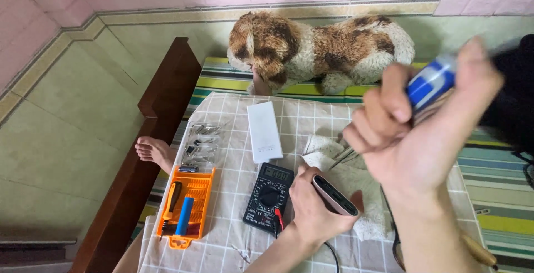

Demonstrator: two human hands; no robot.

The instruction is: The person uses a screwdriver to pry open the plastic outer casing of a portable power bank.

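Over checked cloth (311,117), left hand (314,209) gripping slim device (334,195), right hand (414,134) clenching blurred blue-handled tool (431,82), tip hidden

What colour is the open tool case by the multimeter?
Orange tool case, clearest in the head view.

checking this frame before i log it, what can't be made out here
Head view only:
- Blue-handled tool in the right hand: motion-blurred; fingers cover the grip, so its kind is unclear.
- Slim dark device in the left hand: the hand hides its lower end.
- Multimeter display: too small to read.
- Bits in the orange tool case: too small to tell apart.
- Wooden handle: cut off by the bottom edge.
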